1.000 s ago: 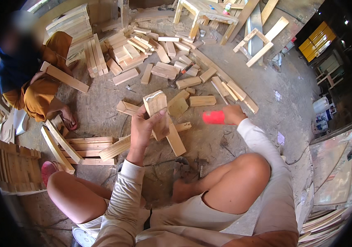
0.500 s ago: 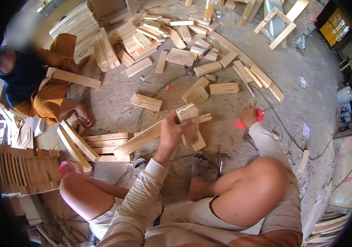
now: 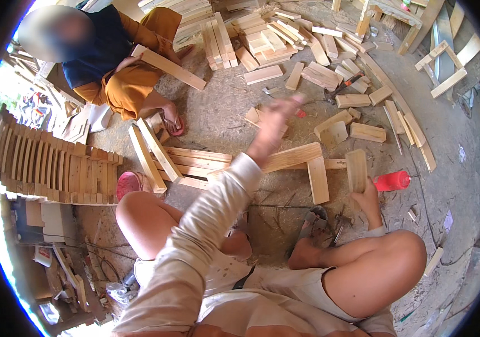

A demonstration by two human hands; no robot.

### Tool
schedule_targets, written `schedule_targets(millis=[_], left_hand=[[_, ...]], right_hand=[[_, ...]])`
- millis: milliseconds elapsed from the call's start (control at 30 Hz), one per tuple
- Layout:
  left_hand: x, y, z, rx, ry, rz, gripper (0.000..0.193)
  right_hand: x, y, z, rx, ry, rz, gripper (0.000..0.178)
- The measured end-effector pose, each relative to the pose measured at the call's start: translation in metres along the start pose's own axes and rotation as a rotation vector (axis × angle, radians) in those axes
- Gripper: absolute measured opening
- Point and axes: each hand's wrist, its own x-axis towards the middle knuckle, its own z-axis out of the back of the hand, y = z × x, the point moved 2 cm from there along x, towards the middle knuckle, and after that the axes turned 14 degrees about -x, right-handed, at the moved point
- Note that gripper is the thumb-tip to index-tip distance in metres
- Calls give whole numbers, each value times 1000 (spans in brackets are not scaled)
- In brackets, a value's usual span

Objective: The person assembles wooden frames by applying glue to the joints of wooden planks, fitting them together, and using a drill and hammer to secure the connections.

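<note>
In front of my right knee, my right hand (image 3: 368,197) grips a short wooden block (image 3: 357,171), held upright by its lower end. A red bottle (image 3: 393,181) lies just to the right of that block. My left hand (image 3: 276,126), smeared by motion, stretches out with extended fingers and nothing visible in them. It passes over a short wooden block (image 3: 253,116), which it partly hides. Below lies a long wooden piece (image 3: 290,158), its right end meeting a shorter wooden piece (image 3: 318,181) at a corner. My left sleeve covers part of the long piece.
A hammer (image 3: 341,84) lies among scattered wood pieces (image 3: 321,76). Another hammer (image 3: 340,223) is beside my right foot. At the far left a person (image 3: 99,56) sits holding a plank (image 3: 171,67). Stacked curved slats (image 3: 54,163) stand at left.
The view has shifted, moving the scene rightward. My left hand has let go of a block and reached forward. My right hand has left the red bottle and now holds a block.
</note>
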Motion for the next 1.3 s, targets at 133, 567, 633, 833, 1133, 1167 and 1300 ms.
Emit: schedule_targets(millis=[133, 567, 633, 833, 1133, 1167, 1300], left_hand=[[40, 1, 189, 1294, 283, -517, 34], [-39, 102, 270, 1334, 592, 575, 100], [-36, 102, 272, 1297, 652, 757, 100], [-36, 74, 239, 1111, 610, 750, 78], [-71, 5, 201, 690, 392, 822, 52], [-73, -6, 191, 625, 367, 807, 51], [-69, -30, 154, 390, 312, 735, 42]], right_hand=[[-37, -28, -31, 91, -44, 52, 73], [-92, -39, -69, 111, 118, -98, 76], [-90, -38, -66, -9, 119, -57, 75], [-95, -35, -57, 56, 78, -46, 75], [-94, 35, -35, -74, 232, 172, 78], [-92, 41, -34, -22, 236, 211, 78], [-74, 71, -20, 89, 226, 326, 77]])
